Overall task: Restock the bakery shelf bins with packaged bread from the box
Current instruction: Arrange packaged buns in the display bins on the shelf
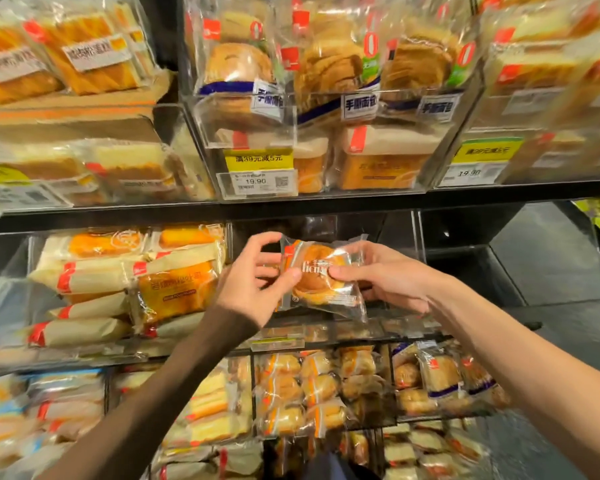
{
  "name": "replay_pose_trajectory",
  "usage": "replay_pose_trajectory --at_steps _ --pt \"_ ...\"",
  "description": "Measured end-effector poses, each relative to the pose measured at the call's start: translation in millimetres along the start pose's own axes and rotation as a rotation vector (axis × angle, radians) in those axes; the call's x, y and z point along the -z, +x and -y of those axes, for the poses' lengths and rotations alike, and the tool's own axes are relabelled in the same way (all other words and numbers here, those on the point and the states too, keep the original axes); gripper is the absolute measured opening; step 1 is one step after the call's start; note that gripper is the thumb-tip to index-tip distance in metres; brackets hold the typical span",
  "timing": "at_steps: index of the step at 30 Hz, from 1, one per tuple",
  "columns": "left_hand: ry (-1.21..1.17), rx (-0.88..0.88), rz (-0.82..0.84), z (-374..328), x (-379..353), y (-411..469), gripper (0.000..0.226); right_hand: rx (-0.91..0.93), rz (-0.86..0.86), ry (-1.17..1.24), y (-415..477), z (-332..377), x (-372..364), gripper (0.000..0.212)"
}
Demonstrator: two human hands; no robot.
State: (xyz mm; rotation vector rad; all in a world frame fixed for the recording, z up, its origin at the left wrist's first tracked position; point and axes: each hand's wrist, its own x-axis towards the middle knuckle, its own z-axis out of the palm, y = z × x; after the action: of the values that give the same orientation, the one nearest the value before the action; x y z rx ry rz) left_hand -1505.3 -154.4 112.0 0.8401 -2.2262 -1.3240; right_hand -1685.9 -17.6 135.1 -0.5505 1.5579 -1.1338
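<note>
Nearest us, under both forearms, the lower bins (312, 386) hold small round buns in clear film with orange bands, packed loosely on edge so their faces show. Above them, at the front lip of the middle shelf, the bread packet (321, 275) is held in the air between two hands, not yet resting on anything. The left hand (253, 282) pinches its left edge, thumb on the printed face and fingers curled behind. The right hand (385, 275) pinches the right side the same way. We judge the two-sided grip is there to square the label outward before the packet is set down, since the film is slick, crinkled and limp at its sealed edges. The bun inside is domed, golden-brown and soft-looking. Just behind it stands a clear acrylic bin (418, 237) with rigid, glossy walls and a dark interior, probably the target. To its left, a neighbouring bin (125, 285) carries long loaves in matte cream wrappers with red tabs, stacked flat. Farthest, on the top shelf, the upper bin (291, 109) tilts layered pull-apart loaves forward, with a yellow promo label (257, 157) and a price tag (257, 180) on its front edge. The supply box is not in view.
</note>
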Motion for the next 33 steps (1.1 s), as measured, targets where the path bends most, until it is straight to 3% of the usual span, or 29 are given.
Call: replay_pose_trajectory --at_steps 3,6,9,18,22,27,33 --pt "0.145 0.049 0.072 -7 -5 16 0.069 -0.030 -0.045 -0.009 17 0 0 0.062" --pt "0.360 0.102 0.121 -8 -8 29 0.073 -0.066 -0.075 -0.008 37 -7 -3 0.039" --pt "0.559 0.145 0.206 -2 -15 36 0.060 -0.120 -0.083 -0.170 53 -20 -14 0.023" --pt "0.831 0.320 0.342 34 -40 45 0.046 -0.284 -0.089 -0.618 114 -51 -35 0.026" --pt "0.932 0.336 0.410 46 -43 49 0.046 -0.402 -0.038 -0.518 123 -60 -46 0.030" --pt "0.969 0.326 0.450 55 -48 54 0.031 -0.439 -0.035 -0.482 126 -61 -49 0.017" --pt "0.981 0.324 0.551 53 -46 59 0.036 -0.415 -0.051 -0.484 118 -65 -47 0.025"
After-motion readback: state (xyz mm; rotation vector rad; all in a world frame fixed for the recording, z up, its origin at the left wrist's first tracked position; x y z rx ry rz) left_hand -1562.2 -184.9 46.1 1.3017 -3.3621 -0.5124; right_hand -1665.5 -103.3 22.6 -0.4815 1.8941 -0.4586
